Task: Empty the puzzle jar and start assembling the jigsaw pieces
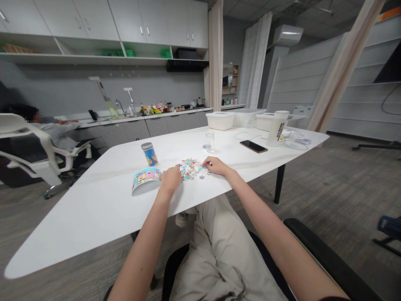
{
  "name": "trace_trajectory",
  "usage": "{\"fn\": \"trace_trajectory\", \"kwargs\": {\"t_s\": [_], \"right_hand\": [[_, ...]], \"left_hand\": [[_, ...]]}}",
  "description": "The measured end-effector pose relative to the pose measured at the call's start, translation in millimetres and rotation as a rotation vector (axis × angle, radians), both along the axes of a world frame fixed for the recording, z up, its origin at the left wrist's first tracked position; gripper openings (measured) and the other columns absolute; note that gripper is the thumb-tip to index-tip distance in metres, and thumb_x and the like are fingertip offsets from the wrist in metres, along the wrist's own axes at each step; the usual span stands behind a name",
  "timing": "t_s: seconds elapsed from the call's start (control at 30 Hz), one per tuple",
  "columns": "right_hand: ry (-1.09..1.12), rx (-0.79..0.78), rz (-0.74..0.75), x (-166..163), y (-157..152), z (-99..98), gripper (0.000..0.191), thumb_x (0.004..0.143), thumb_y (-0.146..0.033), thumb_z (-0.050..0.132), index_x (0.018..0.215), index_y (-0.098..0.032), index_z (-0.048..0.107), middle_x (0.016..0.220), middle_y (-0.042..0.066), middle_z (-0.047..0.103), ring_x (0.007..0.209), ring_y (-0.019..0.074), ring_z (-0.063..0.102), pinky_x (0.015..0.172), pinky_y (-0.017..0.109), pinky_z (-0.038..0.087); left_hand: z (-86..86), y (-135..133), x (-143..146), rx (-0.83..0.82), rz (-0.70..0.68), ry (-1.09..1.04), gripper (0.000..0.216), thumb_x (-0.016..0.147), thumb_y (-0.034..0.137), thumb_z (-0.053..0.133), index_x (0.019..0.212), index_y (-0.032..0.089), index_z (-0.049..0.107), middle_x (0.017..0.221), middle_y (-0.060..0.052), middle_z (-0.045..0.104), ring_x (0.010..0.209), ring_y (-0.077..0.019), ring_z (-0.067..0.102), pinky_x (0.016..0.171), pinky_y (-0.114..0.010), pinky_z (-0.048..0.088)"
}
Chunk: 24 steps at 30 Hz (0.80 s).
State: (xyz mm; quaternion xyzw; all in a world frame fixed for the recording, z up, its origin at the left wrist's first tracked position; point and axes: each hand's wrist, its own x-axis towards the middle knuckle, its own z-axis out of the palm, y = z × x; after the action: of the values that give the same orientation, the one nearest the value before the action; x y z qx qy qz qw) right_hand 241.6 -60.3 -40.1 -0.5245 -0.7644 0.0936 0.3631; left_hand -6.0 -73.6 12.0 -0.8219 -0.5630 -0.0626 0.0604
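A loose heap of small colourful jigsaw puzzle pieces (189, 170) lies on the white table between my hands. My left hand (171, 179) rests at the heap's left side, its fingers curled together; whatever they hold is hidden. Beside it, a curved picture sheet (145, 179) with cartoon figures stands arched on the tabletop. My right hand (216, 165) is at the heap's right edge, thumb and fingers pinched low over the pieces, and what is between the fingertips is too small to make out. One piece (202, 177) lies apart, nearer to me.
Behind the sheet stands a blue can (149, 154) with a grey lid. A clear container (209, 142) is beyond the heap. Farther right are a phone (253, 146), a white tumbler (277, 130), cables and white tubs (221, 121). Another person (62, 130) sits at far left.
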Motion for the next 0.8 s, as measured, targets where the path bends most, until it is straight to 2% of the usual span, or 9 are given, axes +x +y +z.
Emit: {"fn": "trace_trajectory", "kwargs": {"t_s": [0.07, 0.17, 0.27, 0.37, 0.47, 0.63, 0.73, 0.8], "right_hand": [[0.008, -0.004, 0.003, -0.1, -0.5, 2.0, 0.038, 0.070, 0.005, 0.048, 0.083, -0.017, 0.076, 0.090, 0.004, 0.070, 0.081, 0.0140, 0.063, 0.076, 0.023, 0.048], [0.012, -0.007, -0.007, 0.6, -0.5, 4.1, 0.040, 0.069, 0.006, 0.048, 0.081, -0.018, 0.077, 0.091, 0.004, 0.072, 0.084, 0.0147, 0.064, 0.080, 0.024, 0.049], [0.020, -0.001, -0.035, 1.9, 0.0, 4.1, 0.039, 0.070, 0.006, 0.048, 0.082, -0.018, 0.077, 0.090, 0.004, 0.073, 0.085, 0.0162, 0.066, 0.083, 0.026, 0.049], [0.021, -0.002, -0.049, 3.4, 0.7, 3.1, 0.041, 0.069, 0.007, 0.047, 0.080, -0.018, 0.078, 0.091, 0.004, 0.073, 0.086, 0.0166, 0.066, 0.085, 0.027, 0.049], [0.028, -0.012, -0.065, 4.4, 1.1, 2.9, 0.043, 0.067, 0.008, 0.046, 0.078, -0.019, 0.078, 0.092, 0.004, 0.072, 0.086, 0.0162, 0.066, 0.086, 0.026, 0.050], [0.017, -0.022, -0.138, 4.8, -1.0, 2.3, 0.039, 0.071, 0.004, 0.048, 0.080, -0.018, 0.078, 0.095, 0.005, 0.070, 0.079, 0.0150, 0.065, 0.082, 0.026, 0.050], [0.020, -0.024, -0.158, 5.6, -2.4, 0.7, 0.036, 0.075, 0.001, 0.048, 0.084, -0.017, 0.078, 0.097, 0.006, 0.068, 0.068, 0.0123, 0.062, 0.074, 0.025, 0.051], [0.011, -0.006, -0.153, 6.3, -2.3, -0.3, 0.035, 0.075, 0.000, 0.049, 0.084, -0.018, 0.078, 0.096, 0.006, 0.069, 0.069, 0.0130, 0.062, 0.076, 0.025, 0.051]], "left_hand": [[4.8, 8.0, -4.1, -0.025, -0.068, 0.067, 0.029, 0.090, 0.015, 0.038, 0.105, 0.016, 0.064, 0.106, -0.016, 0.071, 0.098, -0.0275, 0.068, 0.079, -0.034, 0.048], [11.5, 24.0, -13.6, -0.034, -0.253, 0.141, 0.029, 0.092, 0.018, 0.038, 0.100, 0.017, 0.066, 0.101, -0.015, 0.072, 0.093, -0.0257, 0.068, 0.078, -0.032, 0.048], [11.0, 40.2, -25.8, 0.067, -0.380, 0.123, 0.030, 0.094, 0.021, 0.037, 0.106, 0.015, 0.064, 0.105, -0.015, 0.071, 0.099, -0.0253, 0.066, 0.087, -0.035, 0.046], [2.9, 51.8, -37.0, 0.124, -0.386, 0.055, 0.034, 0.096, 0.026, 0.037, 0.116, 0.013, 0.061, 0.116, -0.015, 0.069, 0.107, -0.0247, 0.064, 0.095, -0.035, 0.043], [-4.4, 55.6, -44.5, 0.075, -0.359, -0.019, 0.040, 0.096, 0.036, 0.039, 0.121, 0.013, 0.061, 0.123, -0.014, 0.067, 0.113, -0.0250, 0.062, 0.100, -0.035, 0.041], [-5.4, 48.0, -49.1, -0.109, -0.404, -0.081, 0.050, 0.090, 0.052, 0.046, 0.119, 0.016, 0.065, 0.127, -0.012, 0.065, 0.118, -0.0247, 0.060, 0.100, -0.030, 0.040], [-4.9, 41.7, -48.9, -0.130, -0.417, -0.107, 0.054, 0.085, 0.057, 0.052, 0.117, 0.016, 0.066, 0.127, -0.013, 0.065, 0.117, -0.0253, 0.060, 0.099, -0.029, 0.041], [-5.5, 39.1, -47.9, -0.117, -0.428, -0.121, 0.052, 0.084, 0.056, 0.054, 0.115, 0.016, 0.067, 0.126, -0.013, 0.066, 0.116, -0.0254, 0.061, 0.098, -0.029, 0.041]]}}
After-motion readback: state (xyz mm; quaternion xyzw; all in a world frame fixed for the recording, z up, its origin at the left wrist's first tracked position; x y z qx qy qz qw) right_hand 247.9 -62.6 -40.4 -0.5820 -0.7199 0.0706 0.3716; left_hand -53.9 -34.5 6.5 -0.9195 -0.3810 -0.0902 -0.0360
